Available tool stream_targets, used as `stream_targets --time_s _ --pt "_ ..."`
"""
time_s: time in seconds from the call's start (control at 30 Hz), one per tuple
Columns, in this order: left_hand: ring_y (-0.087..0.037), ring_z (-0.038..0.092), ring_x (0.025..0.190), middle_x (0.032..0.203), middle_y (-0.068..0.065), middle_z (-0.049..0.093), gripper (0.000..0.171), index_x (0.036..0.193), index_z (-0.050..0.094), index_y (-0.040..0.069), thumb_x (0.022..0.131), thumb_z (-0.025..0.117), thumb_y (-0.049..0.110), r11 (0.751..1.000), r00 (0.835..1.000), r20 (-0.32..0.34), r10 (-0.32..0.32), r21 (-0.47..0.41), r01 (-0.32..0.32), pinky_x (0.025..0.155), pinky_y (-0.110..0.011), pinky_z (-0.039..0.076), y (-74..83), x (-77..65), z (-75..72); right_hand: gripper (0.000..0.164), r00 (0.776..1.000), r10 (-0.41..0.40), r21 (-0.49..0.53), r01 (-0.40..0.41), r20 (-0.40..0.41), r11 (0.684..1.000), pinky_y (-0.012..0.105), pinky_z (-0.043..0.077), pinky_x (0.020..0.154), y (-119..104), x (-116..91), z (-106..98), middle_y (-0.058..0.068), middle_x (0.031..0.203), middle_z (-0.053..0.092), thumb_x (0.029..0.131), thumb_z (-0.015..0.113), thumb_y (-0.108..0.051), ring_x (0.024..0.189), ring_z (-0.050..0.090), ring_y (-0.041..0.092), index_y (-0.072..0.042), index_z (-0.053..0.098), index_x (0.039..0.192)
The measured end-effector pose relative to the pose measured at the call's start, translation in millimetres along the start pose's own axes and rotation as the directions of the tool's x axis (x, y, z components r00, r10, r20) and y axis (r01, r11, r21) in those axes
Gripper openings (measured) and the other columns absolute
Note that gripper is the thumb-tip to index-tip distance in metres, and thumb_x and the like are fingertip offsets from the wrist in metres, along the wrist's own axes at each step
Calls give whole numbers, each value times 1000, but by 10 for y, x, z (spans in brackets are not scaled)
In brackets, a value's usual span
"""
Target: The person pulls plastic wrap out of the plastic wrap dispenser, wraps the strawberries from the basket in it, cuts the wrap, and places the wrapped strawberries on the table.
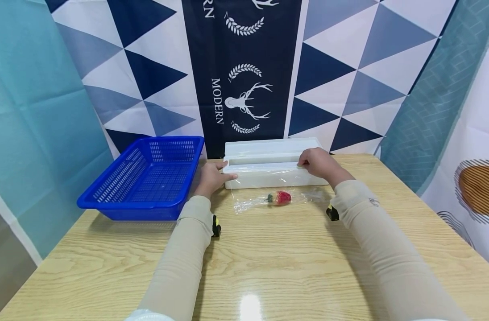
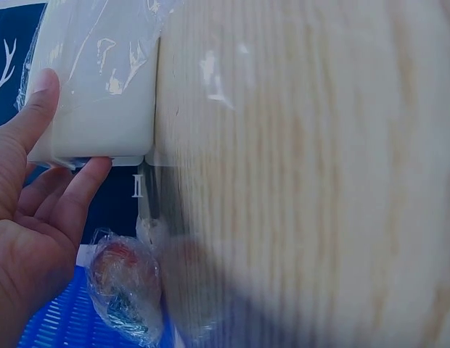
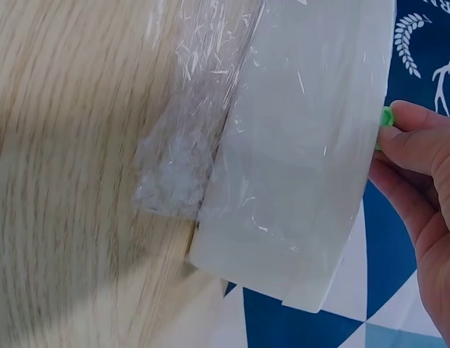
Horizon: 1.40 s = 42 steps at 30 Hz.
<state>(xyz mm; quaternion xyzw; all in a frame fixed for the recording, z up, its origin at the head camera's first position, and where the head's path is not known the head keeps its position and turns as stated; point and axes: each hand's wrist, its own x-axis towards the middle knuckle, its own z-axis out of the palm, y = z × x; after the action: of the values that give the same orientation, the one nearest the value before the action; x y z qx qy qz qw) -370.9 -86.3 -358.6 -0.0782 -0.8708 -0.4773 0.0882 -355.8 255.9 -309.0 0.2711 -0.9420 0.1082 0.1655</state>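
Observation:
A white cling film dispenser (image 1: 274,178) lies lengthwise at the back of the table, its lid raised. My left hand (image 1: 213,177) grips its left end; in the left wrist view the thumb lies on one side and the fingers on the other. My right hand (image 1: 318,162) is at the dispenser's edge towards the right, pinching a small green slide cutter (image 3: 387,117) in the right wrist view. Clear cling film (image 1: 248,204) stretches from the dispenser onto the table. On that film rests a red strawberry (image 1: 282,198) with a green top.
A blue plastic basket (image 1: 138,206) stands to the left. In the left wrist view, a film-wrapped red item (image 2: 125,279) appears close to the basket; its kind is unclear. Patterned cloth (image 1: 244,107) hangs behind the wooden table (image 1: 276,267).

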Motion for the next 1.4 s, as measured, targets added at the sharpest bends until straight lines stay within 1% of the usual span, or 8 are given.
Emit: stream_targets --time_s 0.23,0.5,0.83,0.97,1.27,1.4 --pt "-27 51 126 132 -12 58 67 131 60 5 74 86 31 1000 1000 -10 1 -15 -1 107 -38 38 -6 -8 1 17 1000 10 -9 -10 1 1000 46 54 81 -9 -28 -40 18 92 71 83 63 14 91 66 35 2 75 86" --pt "-26 49 128 133 -12 58 67 131 60 5 74 86 30 1000 1000 -10 3 -8 -3 107 -39 38 -15 1 -1 18 999 43 2 -43 15 999 47 53 82 15 -51 -47 18 94 71 84 63 14 93 66 35 2 75 88" --pt "-26 48 130 135 -11 56 68 132 59 8 74 85 33 999 1000 -3 -27 18 27 107 -40 38 -22 7 5 18 998 58 1 -58 3 998 47 54 81 58 -81 -58 18 94 71 84 63 14 92 66 35 1 75 87" --pt "-26 48 129 134 -10 57 67 131 60 7 74 86 31 1000 1000 -5 -15 15 15 106 -39 39 -18 3 8 17 998 63 1 -63 0 998 48 53 81 63 -100 -77 18 94 71 84 63 13 92 66 35 2 75 87" --pt "-26 48 129 133 -11 58 67 130 61 6 73 87 29 1000 1000 -8 6 -13 -6 107 -38 37 -24 3 6 18 999 31 -23 -31 -25 999 48 53 80 111 -128 -88 17 91 71 83 63 14 88 67 35 1 75 84" --pt "-26 48 129 133 -11 58 66 130 60 5 74 86 28 1000 1000 -5 13 -21 -13 107 -38 38 -24 2 2 18 999 33 -25 -33 -20 999 48 53 80 132 -136 -93 18 91 71 83 62 14 88 67 35 1 75 84"
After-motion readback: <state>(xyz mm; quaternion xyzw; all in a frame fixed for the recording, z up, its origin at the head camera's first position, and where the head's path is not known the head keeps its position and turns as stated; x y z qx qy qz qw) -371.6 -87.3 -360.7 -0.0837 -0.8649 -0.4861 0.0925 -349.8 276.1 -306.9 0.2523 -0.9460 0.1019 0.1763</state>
